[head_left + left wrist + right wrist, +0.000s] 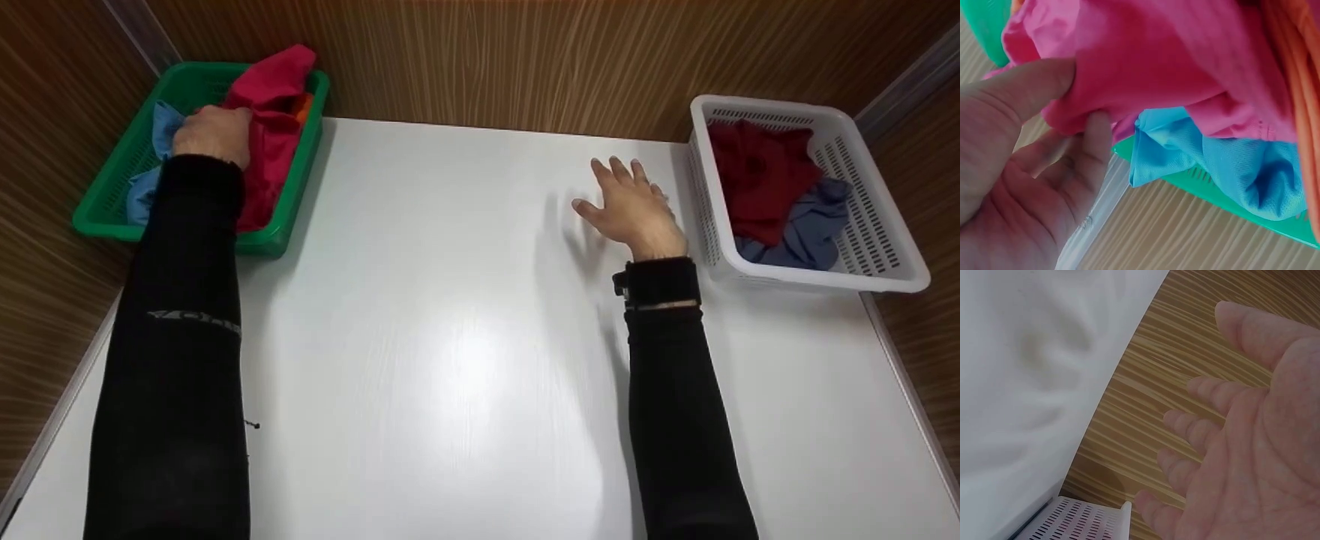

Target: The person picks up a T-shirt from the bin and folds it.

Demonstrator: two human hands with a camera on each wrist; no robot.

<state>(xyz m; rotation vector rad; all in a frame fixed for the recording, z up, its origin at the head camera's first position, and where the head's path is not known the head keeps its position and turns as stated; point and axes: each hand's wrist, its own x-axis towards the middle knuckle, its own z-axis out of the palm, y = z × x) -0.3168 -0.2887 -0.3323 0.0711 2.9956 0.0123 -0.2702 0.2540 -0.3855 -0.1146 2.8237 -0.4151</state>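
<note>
In the head view my left hand (214,136) is over the green basket (279,234) at the far left. Its thumb and fingers pinch a pinkish-red cloth (1145,62), seen closely in the left wrist view. A light blue cloth (1230,163) and an orange cloth (1292,67) lie beside it in that basket. My right hand (634,210) hovers over the white table with its fingers spread, holding nothing. Just right of it stands the white basket (825,279), which contains a dark red cloth (761,176) and a grey-blue cloth (806,229).
A wood-grain panel (480,67) borders the white table (450,315) at the back, with similar panels on both sides. The white basket's slotted wall (1081,520) shows at the bottom of the right wrist view. The two baskets stand at opposite back corners.
</note>
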